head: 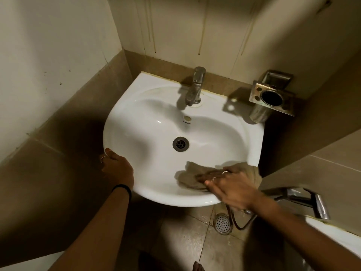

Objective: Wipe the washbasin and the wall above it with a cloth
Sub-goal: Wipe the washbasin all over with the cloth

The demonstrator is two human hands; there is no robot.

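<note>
While the right hand [232,186] presses flat, fingers spread, on a beige cloth [197,177], the left hand [117,167] curls over the washbasin [148,118] rim at about eight o'clock, most likely to brace the body as the person leans in. Neither hand is closed into a fist: the right lies open on the cloth and pins it to the porcelain, while the left hooks the edge, its fingertips hidden beyond the rim. Bunched under that palm, the cloth sits on the inner slope of the bowl at about five o'clock from the drain [180,144], with a fold trailing over the rim toward four o'clock. An open palm spreads pressure over more fabric, which suits broad wiping strokes. At twelve o'clock stands the tap [195,87], and at two o'clock a metal tumbler holder [271,98] hangs on the wall. Above the basin the wall [175,26] shows brownish drip streaks, so that part of the job looks not yet done. A hand sprayer [304,200] hangs at four o'clock, clear of the strokes.
</note>
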